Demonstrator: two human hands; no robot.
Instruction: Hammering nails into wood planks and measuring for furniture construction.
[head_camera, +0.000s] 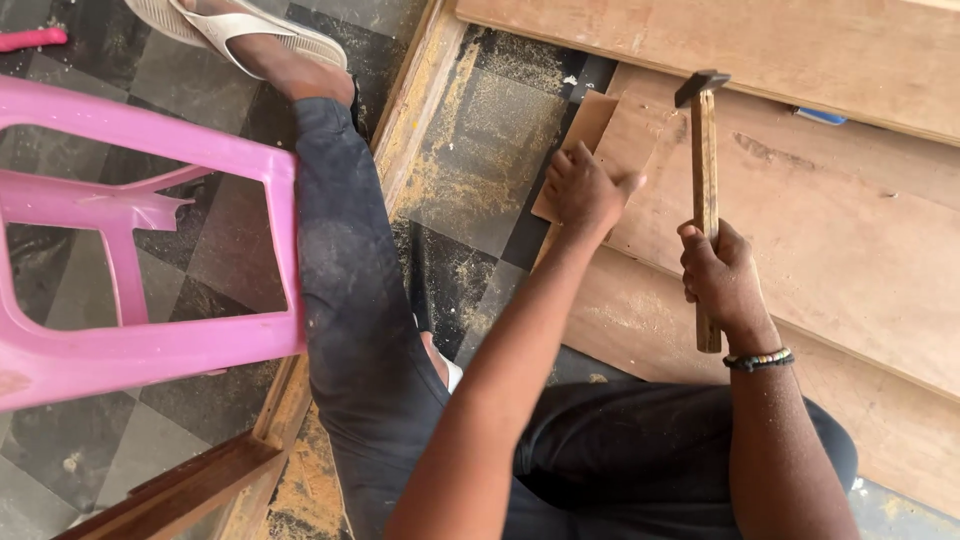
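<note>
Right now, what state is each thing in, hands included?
Wooden-handled hammer: raised, head up, above the plywood.
Right hand: closed round the hammer's handle.
Left hand: pressed on the small plywood piece, fingers curled.
Large plywood sheets: lying flat, overlapped.
Pink plastic chair: tipped on its side.
Checkered floor: dusted with sawdust.

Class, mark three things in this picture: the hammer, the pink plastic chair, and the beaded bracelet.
hammer (705, 160), head view, on the wooden handle above the right hand (722, 272).
pink plastic chair (150, 345), head view, on the lower frame bar.
beaded bracelet (758, 359), head view, on the beads across the right wrist.
</note>
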